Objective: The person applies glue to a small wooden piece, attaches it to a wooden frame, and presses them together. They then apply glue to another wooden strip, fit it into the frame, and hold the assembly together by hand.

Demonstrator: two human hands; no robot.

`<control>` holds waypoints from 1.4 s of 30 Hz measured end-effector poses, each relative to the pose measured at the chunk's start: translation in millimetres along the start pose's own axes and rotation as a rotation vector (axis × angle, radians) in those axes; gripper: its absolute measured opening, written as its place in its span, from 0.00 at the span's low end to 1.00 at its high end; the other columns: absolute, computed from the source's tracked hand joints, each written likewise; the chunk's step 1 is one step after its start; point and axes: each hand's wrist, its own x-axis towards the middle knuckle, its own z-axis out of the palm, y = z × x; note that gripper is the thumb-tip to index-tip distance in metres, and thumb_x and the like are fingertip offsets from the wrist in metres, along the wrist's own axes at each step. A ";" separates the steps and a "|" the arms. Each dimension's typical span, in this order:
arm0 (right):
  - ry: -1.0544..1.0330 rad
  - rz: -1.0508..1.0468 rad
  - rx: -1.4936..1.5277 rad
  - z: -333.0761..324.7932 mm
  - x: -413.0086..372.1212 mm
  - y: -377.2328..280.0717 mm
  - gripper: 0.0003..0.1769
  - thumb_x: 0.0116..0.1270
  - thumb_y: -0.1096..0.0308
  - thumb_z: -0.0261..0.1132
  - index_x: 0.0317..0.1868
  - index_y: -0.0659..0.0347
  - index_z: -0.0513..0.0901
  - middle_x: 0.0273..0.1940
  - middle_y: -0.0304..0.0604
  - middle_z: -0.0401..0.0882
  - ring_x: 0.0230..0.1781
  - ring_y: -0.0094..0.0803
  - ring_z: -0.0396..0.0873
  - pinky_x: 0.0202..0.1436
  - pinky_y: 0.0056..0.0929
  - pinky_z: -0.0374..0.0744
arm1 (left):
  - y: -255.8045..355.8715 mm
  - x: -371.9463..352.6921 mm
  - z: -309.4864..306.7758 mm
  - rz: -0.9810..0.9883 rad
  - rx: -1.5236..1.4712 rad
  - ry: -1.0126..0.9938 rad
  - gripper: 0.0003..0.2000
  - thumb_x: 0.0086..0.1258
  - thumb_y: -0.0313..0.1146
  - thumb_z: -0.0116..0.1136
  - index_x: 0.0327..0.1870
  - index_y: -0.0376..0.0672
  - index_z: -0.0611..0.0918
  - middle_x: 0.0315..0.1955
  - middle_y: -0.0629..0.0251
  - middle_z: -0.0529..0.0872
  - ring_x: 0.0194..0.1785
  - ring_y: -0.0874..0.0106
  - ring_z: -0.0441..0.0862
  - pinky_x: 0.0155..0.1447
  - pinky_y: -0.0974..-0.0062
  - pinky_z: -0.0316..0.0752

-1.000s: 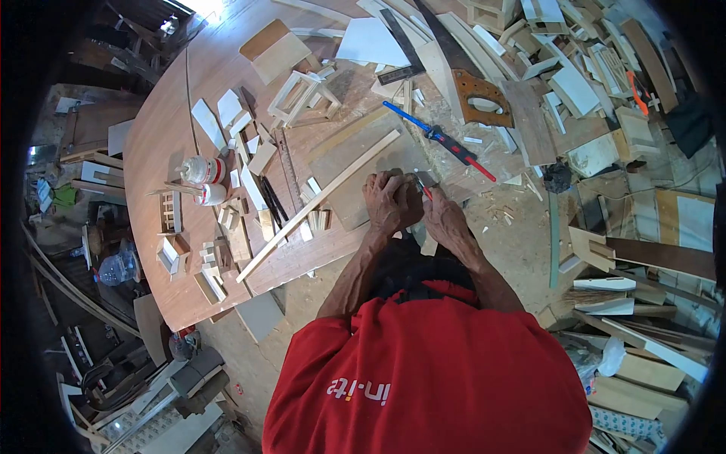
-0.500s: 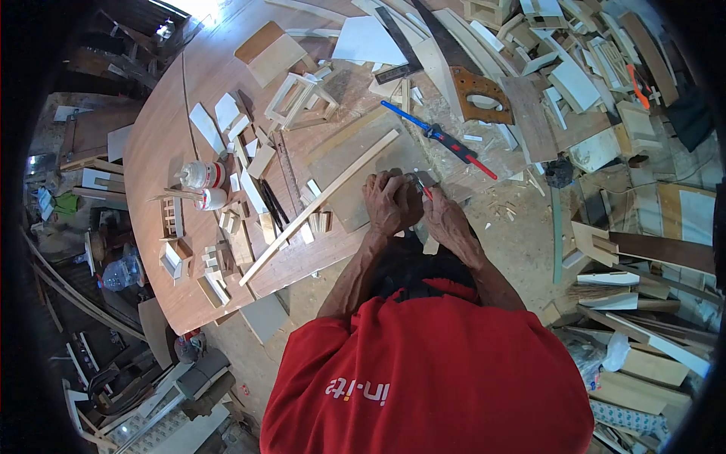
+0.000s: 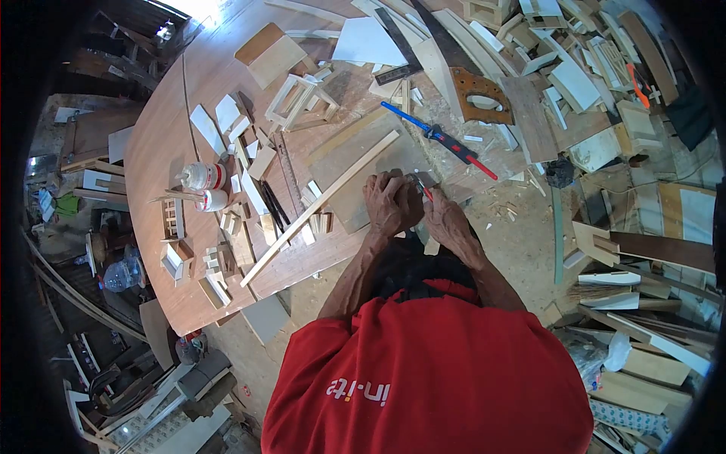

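Observation:
My left hand [image 3: 389, 203] is closed over the near edge of a flat board [image 3: 348, 163], its fingers curled round something hidden beneath them. Close beside it, my right hand [image 3: 448, 219] grips a small red-handled tool [image 3: 427, 192] whose metal end points up and left toward the left hand. A long thin wooden strip [image 3: 321, 206] lies diagonally across the board and table, left of my hands. Beyond my hands rests a blue and red tool [image 3: 439, 139].
A handsaw [image 3: 482, 97] and wood offcuts lie at the back right. White glue bottles [image 3: 204, 175], a small wooden frame [image 3: 301, 102] and small wood pieces stand on the table [image 3: 159, 136] to the left. Scrap wood [image 3: 635, 303] is piled on the right.

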 end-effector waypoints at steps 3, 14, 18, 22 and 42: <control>-0.001 -0.031 -0.024 3.3 0.5 3.8 0.16 0.72 0.59 0.51 0.46 0.66 0.72 0.36 0.61 0.79 0.36 0.57 0.81 0.40 0.49 0.78 | 0.1 0.4 0.0 0.001 0.004 -0.003 0.08 0.57 0.27 0.63 0.38 0.45 0.83 0.39 0.63 0.81 0.43 0.61 0.74 0.47 0.64 0.66; -0.064 -0.009 -0.090 -9.9 -1.7 -13.4 0.13 0.70 0.64 0.52 0.42 0.69 0.71 0.33 0.63 0.80 0.36 0.58 0.81 0.38 0.48 0.79 | 0.2 3.0 3.3 0.008 0.002 -0.009 0.06 0.56 0.27 0.62 0.35 0.42 0.82 0.36 0.59 0.80 0.42 0.57 0.74 0.49 0.63 0.68; -0.085 0.032 -0.066 -12.6 -0.6 -19.1 0.13 0.68 0.66 0.52 0.41 0.71 0.71 0.33 0.66 0.80 0.37 0.60 0.81 0.42 0.50 0.79 | -3.6 5.3 5.8 -0.001 -0.083 -0.023 0.06 0.56 0.27 0.61 0.34 0.40 0.80 0.36 0.56 0.79 0.41 0.55 0.74 0.48 0.61 0.69; -0.075 0.029 -0.070 -9.1 3.0 -18.1 0.14 0.68 0.65 0.52 0.41 0.71 0.71 0.33 0.67 0.80 0.38 0.61 0.81 0.42 0.51 0.79 | -2.2 6.8 5.0 0.051 -0.104 -0.020 0.05 0.57 0.28 0.59 0.33 0.41 0.80 0.36 0.57 0.79 0.41 0.55 0.72 0.46 0.61 0.68; 0.042 -0.036 0.004 -1.1 -3.3 -6.6 0.14 0.69 0.64 0.53 0.44 0.69 0.70 0.26 0.64 0.77 0.30 0.61 0.79 0.31 0.50 0.76 | 0.0 8.6 1.9 0.024 -0.154 -0.031 0.05 0.55 0.25 0.57 0.32 0.41 0.78 0.34 0.56 0.77 0.40 0.54 0.72 0.45 0.60 0.68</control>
